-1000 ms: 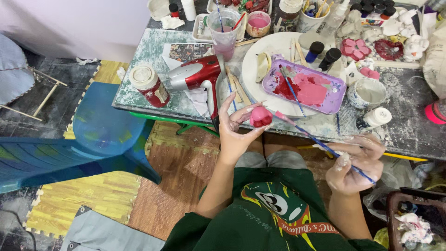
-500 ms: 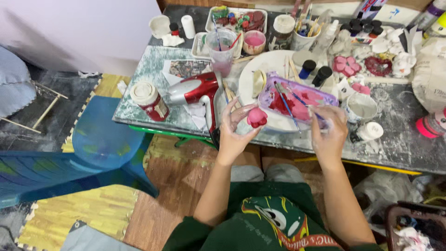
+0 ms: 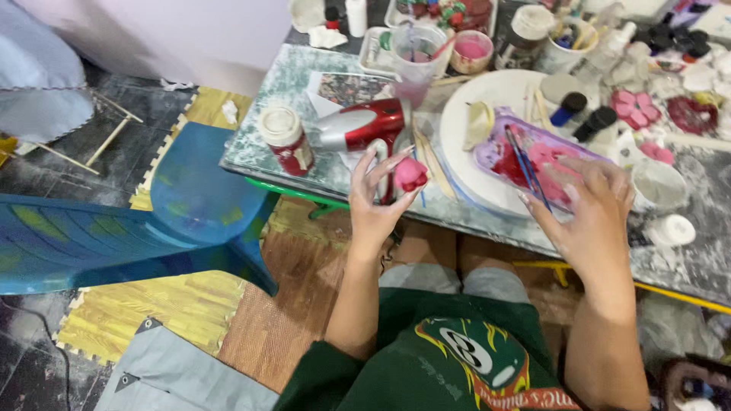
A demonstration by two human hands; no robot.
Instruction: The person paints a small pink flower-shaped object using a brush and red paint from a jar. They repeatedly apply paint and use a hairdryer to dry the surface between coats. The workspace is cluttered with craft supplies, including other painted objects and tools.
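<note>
My left hand holds a small pink painted figure up at the table's near edge. My right hand reaches over the purple paint tray, fingers spread, with a thin blue brush under its fingertips; the brush lies across the tray's red and pink paint. The tray rests on a round white plate. I cannot tell whether the right hand grips the brush or only touches it.
A red and silver hair dryer lies left of the plate, next to a red paint jar with a white lid. Cups, bottles and pink clay flowers crowd the back of the marbled table. A blue plastic chair stands at the left.
My right hand rose from my lap with the brush to the paint tray, where the brush now lies. My left hand stayed raised with the pink figure. The camera came closer.
</note>
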